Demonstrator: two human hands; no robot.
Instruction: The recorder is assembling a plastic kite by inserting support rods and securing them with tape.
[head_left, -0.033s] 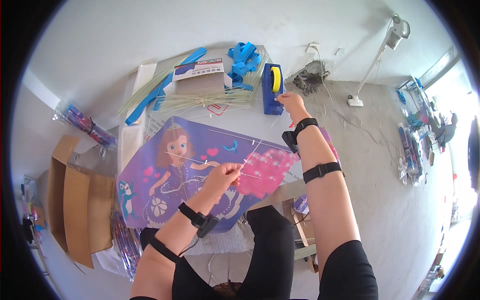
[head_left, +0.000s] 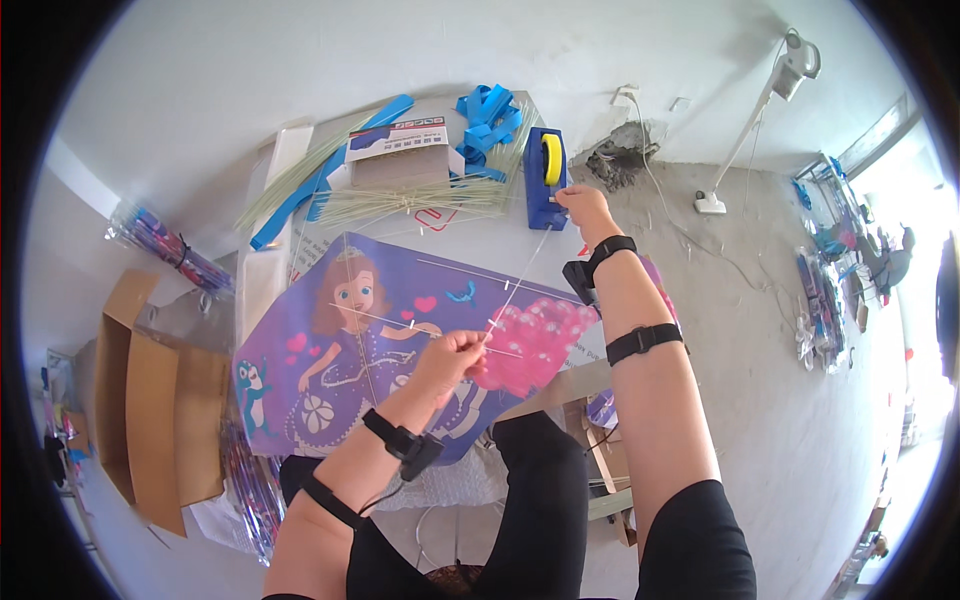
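Kite: one purple kite point(head_left: 350, 350) with a cartoon figure and a pink patch is spread across the middle of the frame, on the white table point(head_left: 480, 245).
Kite rods: thin pale rods are seen crossing the kite face (their exact number cannot be told).
Left hand: the left hand point(head_left: 455, 352) is held at the centre of the frame, fingers pinched together on a strip of clear tape point(head_left: 520, 275) just over the kite.
Right hand: the right hand point(head_left: 583, 207) is placed at upper centre, touching the tape dispenser; whether its fingers are closed on the tape end cannot be told.
Tape dispenser: one blue tape dispenser point(head_left: 543, 178) with a yellow roll is set just left of the right hand.
Tape: one strip is stretched from the dispenser down to the left hand.
Packages: one flat grey-brown packet point(head_left: 398, 160) with a white label along its top edge is laid at upper centre, over one bundle of pale sticks point(head_left: 400, 205).
Ribbons: a heap of blue ribbons point(head_left: 488, 115) is piled above the dispenser.
Boxes: one open cardboard box point(head_left: 150, 410) is seen at lower left.
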